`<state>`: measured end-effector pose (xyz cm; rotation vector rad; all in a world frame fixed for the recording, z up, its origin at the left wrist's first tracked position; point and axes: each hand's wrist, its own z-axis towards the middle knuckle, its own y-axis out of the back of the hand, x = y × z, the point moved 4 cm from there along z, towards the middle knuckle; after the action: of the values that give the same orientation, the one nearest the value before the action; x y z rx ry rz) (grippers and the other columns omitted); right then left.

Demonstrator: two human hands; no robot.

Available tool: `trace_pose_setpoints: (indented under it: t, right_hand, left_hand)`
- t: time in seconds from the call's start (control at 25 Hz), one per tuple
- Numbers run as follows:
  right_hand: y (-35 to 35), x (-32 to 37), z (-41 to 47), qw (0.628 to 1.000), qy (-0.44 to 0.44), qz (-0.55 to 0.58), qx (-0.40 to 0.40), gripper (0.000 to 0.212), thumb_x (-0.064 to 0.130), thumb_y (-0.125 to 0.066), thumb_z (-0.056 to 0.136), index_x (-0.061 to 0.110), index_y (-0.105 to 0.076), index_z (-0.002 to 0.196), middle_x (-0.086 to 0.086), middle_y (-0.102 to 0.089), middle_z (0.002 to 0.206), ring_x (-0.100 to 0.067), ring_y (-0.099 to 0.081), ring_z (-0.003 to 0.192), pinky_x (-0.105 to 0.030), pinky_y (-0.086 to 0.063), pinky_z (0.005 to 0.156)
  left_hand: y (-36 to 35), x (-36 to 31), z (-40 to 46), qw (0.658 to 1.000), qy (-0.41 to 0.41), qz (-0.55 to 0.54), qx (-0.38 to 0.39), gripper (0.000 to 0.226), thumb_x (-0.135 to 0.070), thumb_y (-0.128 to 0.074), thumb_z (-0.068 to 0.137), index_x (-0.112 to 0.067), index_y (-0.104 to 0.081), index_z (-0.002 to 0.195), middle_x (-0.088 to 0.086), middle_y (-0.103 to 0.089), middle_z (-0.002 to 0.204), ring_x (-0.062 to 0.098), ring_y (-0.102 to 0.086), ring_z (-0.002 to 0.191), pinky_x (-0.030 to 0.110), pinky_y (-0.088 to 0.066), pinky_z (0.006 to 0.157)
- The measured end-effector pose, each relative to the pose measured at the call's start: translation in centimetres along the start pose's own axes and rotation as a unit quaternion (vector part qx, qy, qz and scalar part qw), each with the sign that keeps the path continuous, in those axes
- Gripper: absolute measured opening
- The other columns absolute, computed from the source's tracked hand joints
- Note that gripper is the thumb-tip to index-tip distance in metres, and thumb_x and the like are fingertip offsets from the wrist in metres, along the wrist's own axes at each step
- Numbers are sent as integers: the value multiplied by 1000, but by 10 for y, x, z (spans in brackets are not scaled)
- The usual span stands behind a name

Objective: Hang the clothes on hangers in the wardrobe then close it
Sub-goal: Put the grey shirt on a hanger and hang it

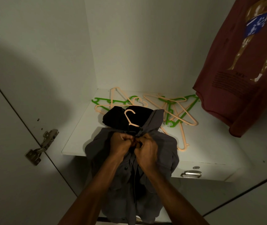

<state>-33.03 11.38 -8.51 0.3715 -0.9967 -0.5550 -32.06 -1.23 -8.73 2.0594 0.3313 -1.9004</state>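
A grey shirt [129,168] is seen at the lower centre of the frame, draped over the front edge of a white wardrobe shelf [74,140]. Its front opening near the collar is pinched by the left hand [121,143] and the right hand [145,148], both with fingers curled tight on the fabric and set close together. A peach hanger [130,118] is lodged in the collar, its hook showing above the hands. Just behind, a folded black garment [121,117] is laid. Loose peach and green hangers [176,109] are scattered at the shelf's back. A maroon printed t-shirt [243,70] is hung at the upper right. A metal hinge [42,146] is fixed at the left.
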Motion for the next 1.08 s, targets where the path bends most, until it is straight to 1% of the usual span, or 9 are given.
trace_pose_setpoints:
  t: [0.16,0.28,0.36,0.44,0.52,0.76,0.92,1.0,1.08]
  right_hand:
    - [1,4,-1,999,-12,-27,-17,25,7,-50,69,9,-74,74,-8,-66,78,-24,-60,60,-25,-38,52]
    - [1,3,-2,1000,-12,-11,-27,25,6,-54,73,12,-77,82,-6,-68,78,-22,-62,62,-29,-46,53]
    - [2,3,-4,999,-24,16,-36,26,1,-60,78,14,-76,94,-3,-71,80,-20,-65,66,-31,-51,56]
    - [3,5,-6,999,-31,17,-32,33,-2,-62,79,16,-68,107,-1,-70,78,-18,-64,65,-32,-50,55]
    - [3,9,-6,1000,-13,-1,-22,31,3,-59,82,15,-61,111,-1,-67,75,-20,-62,62,-33,-48,52]
    - [2,14,-4,999,21,-28,1,28,7,-52,79,13,-60,105,-4,-64,71,-25,-61,59,-40,-50,50]
    - [5,8,-4,1000,-20,3,-7,24,3,-57,79,15,-59,100,-1,-63,72,-21,-61,61,-41,-51,53]
    - [6,5,-6,1000,-29,11,-4,29,-2,-61,76,15,-59,99,0,-62,70,-19,-60,60,-39,-50,53]
    - [7,4,-5,1000,-24,13,1,29,-3,-61,75,14,-59,99,0,-61,70,-19,-59,59,-37,-48,52]
  left_hand:
    - [-1,1,3,997,-24,71,-15,21,7,-73,76,-13,-81,72,5,-76,70,22,-74,69,34,-61,65]
    - [1,-1,4,998,2,67,-19,19,4,-75,72,-14,-81,73,6,-77,71,25,-76,72,37,-63,70]
    - [2,-1,5,997,19,68,-14,15,2,-75,71,-12,-80,69,11,-76,71,29,-75,70,40,-63,68]
    - [0,-2,6,996,23,80,-15,6,1,-70,68,1,-75,67,23,-72,70,30,-69,62,43,-58,60]
    - [0,-4,6,994,28,96,-32,10,3,-65,69,13,-65,66,28,-67,66,24,-58,55,37,-48,54]
    - [-4,-8,4,992,20,109,-57,38,9,-62,75,-11,-47,46,5,-47,47,17,-43,44,29,-32,49]
    - [-5,-2,7,990,1,128,-50,15,7,-60,68,6,-57,53,22,-57,54,22,-51,49,32,-39,51]
    - [-6,-5,7,988,-11,148,-37,17,6,-61,67,5,-58,51,19,-55,50,20,-49,47,30,-37,50]
    - [-6,-11,7,988,-17,150,-30,28,7,-60,68,-5,-54,44,12,-51,49,20,-47,47,28,-33,49]
